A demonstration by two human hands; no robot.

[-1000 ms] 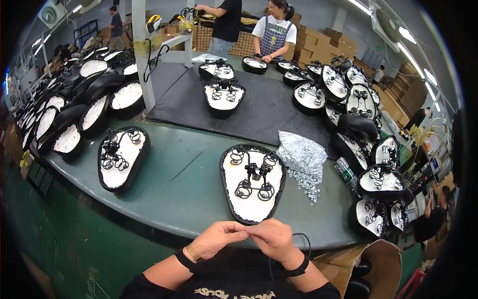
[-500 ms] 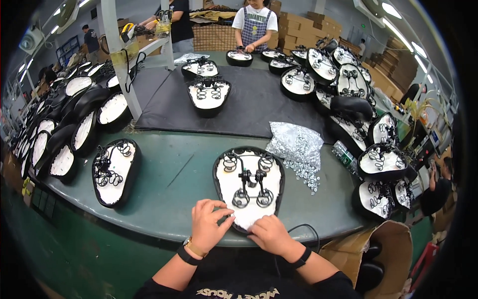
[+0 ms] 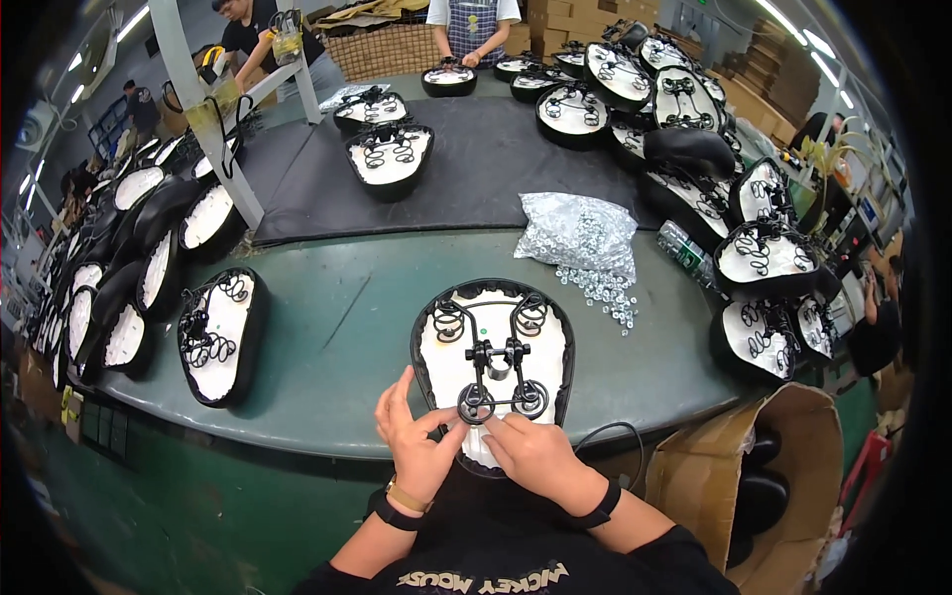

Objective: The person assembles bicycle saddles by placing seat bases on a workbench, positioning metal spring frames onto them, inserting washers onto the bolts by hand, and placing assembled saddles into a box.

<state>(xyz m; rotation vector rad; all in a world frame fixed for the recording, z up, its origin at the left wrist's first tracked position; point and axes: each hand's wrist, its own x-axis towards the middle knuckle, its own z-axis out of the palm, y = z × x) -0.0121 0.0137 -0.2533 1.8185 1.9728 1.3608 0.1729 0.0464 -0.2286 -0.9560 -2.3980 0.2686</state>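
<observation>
Pinching at the near end of an upturned bicycle saddle (image 3: 493, 362), the left hand (image 3: 416, 446) and right hand (image 3: 531, 454) both close fingertips on its black spring frame (image 3: 496, 382). The saddle's long axis runs straight away from the person on the green surface (image 3: 337, 327). 1 bag of nuts (image 3: 578, 231) lies beyond, right; a 2nd saddle (image 3: 220, 332) rests left.

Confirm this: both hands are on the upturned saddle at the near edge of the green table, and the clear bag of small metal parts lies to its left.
Not quite. Both hands, left and right, are on the upturned saddle, but the head view shows the clear bag beyond it to the right, not left.
</observation>
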